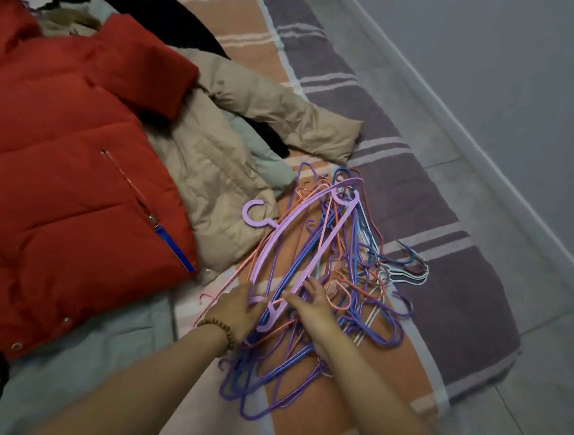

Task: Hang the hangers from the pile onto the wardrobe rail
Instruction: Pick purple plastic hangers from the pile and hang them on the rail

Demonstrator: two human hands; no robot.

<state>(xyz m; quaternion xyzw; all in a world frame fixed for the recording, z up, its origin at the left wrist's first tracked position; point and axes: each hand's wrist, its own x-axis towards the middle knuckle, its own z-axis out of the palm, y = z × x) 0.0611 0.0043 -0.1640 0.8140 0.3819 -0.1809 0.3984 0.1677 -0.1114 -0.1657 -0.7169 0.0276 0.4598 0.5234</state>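
Purple and pink hangers (326, 272) lie tangled on the bed (433, 211); my left hand (240, 308) and right hand (316, 309) rest open on them, gripping nothing, so next I must separate one.

I see the pile of hangers (321, 282) lying flat on the striped bedspread (427, 207), tangled together and overlapping at many angles. Most are thin wire hangers in purple, blue, salmon pink and white, hooks pointing every way. On top lies a broader lilac plastic hanger (298, 232), running diagonally, its hook curled toward the beige jacket (212, 191) just beside the pile. A second lilac hook shows near the far end. A cluster of white and blue wire ones splays out on the pile's right edge. I cannot count them; they are too knotted.
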